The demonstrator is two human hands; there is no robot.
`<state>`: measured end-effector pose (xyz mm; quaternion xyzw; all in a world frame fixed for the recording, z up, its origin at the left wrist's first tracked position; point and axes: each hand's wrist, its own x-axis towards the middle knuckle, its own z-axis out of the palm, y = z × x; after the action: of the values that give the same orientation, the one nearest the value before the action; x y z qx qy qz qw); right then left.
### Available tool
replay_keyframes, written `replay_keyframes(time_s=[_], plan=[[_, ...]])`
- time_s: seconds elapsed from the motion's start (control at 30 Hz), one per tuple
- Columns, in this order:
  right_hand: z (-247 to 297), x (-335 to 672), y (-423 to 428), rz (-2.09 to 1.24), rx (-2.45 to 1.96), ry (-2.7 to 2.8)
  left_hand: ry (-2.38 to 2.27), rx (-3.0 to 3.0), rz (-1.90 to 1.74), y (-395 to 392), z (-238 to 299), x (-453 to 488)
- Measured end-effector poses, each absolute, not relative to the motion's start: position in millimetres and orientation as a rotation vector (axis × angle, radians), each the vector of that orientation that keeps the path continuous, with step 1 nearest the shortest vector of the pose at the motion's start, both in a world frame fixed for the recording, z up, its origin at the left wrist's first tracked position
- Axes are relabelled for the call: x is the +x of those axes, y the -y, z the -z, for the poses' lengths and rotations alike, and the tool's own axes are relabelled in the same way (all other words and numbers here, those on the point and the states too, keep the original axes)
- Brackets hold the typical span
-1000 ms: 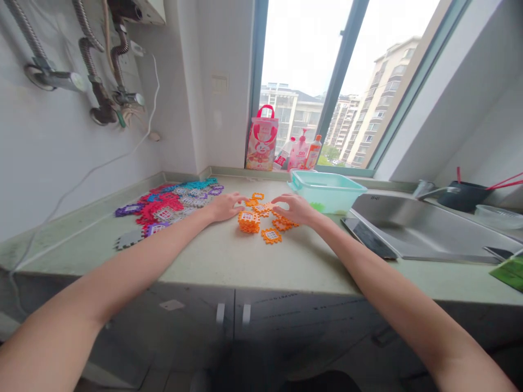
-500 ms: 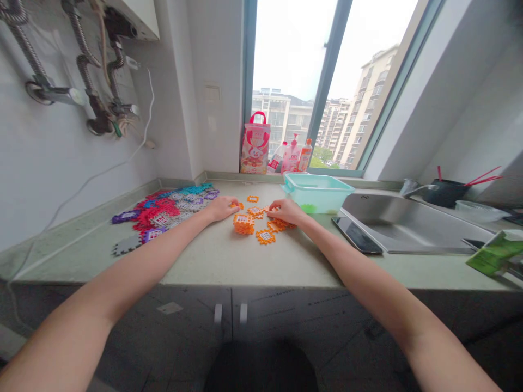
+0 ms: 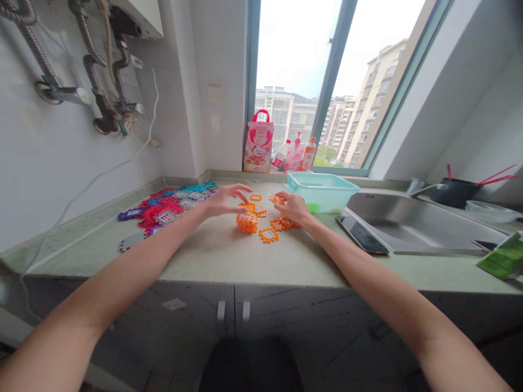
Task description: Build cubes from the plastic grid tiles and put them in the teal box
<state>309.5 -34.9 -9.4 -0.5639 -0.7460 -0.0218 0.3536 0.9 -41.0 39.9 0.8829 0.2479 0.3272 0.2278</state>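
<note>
Orange interlocking plastic pieces lie on the counter between my hands. My left hand (image 3: 227, 200) is open, thumb and fingers apart, just above an orange stack of pieces (image 3: 246, 223). Pinched in my right hand (image 3: 293, 207) is an orange interlocking piece (image 3: 274, 199), lifted over the counter. Under that hand lie more orange pieces (image 3: 283, 223), partly covered by it. A single orange piece with a white grid centre (image 3: 268, 235) rests nearer me, and a frame-like orange piece (image 3: 255, 197) lies farther back.
Left of my hands spreads a pile of red, blue, grey and purple pieces (image 3: 163, 209). A mint plastic tub (image 3: 322, 188) stands behind my right hand. A phone (image 3: 362, 235) lies beside the steel sink (image 3: 420, 223). Bottles and a pink bag (image 3: 259, 147) line the windowsill.
My left hand has opened and lifted, moving right over the orange stack. My right hand has risen slightly and moved right with a piece. The view has shifted a little.
</note>
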Motion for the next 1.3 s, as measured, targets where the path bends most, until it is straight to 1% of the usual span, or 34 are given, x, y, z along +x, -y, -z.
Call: replay_keyframes(time_s=[0.23,0.43,0.57,0.77,0.93,1.3], plan=[[10,309,36,-0.015,-1.318,1.928,-0.704,2.497,-0.704,39,-31,6],[6,303,40,-0.083,-0.945,1.896,-0.846,2.408,-0.780,22,-23,-4],[-4,294,54,-0.014,-0.857,1.892,-1.087,2.466,-0.684,6,-4,-7],[-15,268,79,0.031,-0.696,2.171,-1.168,2.446,-0.728,-11,11,-7],[-13,253,86,0.010,-0.645,2.330,-1.178,2.472,-0.684,-15,12,-8],[-10,254,85,-0.010,-0.640,2.409,-1.172,2.492,-0.680,-18,12,-6]])
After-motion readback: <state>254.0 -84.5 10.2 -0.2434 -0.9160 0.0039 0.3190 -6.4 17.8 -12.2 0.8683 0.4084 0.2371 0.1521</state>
